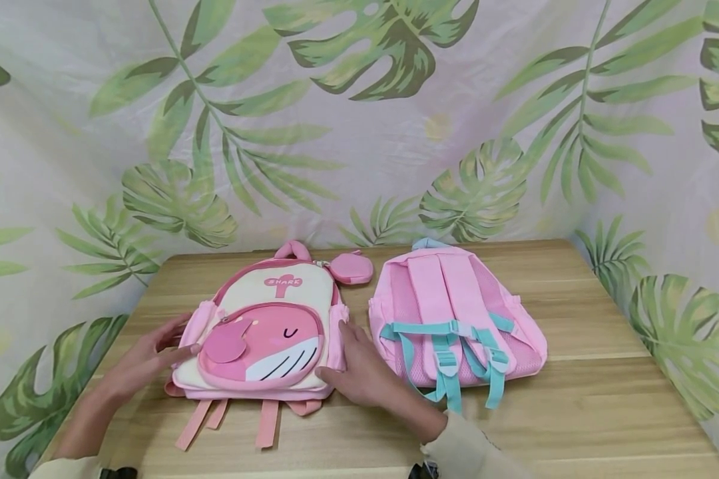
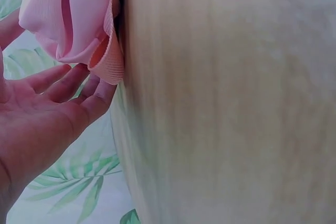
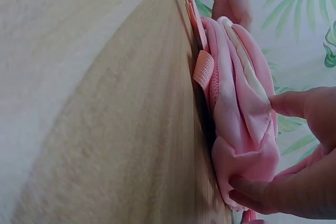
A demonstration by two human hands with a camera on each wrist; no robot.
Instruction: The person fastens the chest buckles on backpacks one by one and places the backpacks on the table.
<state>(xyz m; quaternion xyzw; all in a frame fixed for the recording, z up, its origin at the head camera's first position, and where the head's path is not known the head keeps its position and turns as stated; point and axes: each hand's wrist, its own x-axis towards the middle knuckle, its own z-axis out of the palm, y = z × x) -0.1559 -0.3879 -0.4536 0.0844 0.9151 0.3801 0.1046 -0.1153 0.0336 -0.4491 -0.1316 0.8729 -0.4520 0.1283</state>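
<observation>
A pink and cream backpack (image 1: 281, 279) with a whale-face front pocket lies on the wooden table, front side up. My left hand (image 1: 146, 359) is at its left side, the thumb by the front edge; in the left wrist view its fingers (image 2: 65, 85) are extended against the pink side fabric and a strap loop (image 2: 110, 59). At the right side, my right hand (image 1: 362, 369) touches the backpack with thumb and fingers spread apart; the right wrist view shows the thumb (image 3: 289, 103) on the front edge and fingertips against the side pocket (image 3: 244, 166).
A second pink backpack (image 1: 461, 279) with teal straps lies back side up, just right of my right hand. A small round pink pouch (image 1: 351, 267) hangs from the first backpack's top. Loose straps (image 1: 267, 426) reach toward the table's front. A leaf-patterned cloth (image 1: 371, 133) stands behind the table.
</observation>
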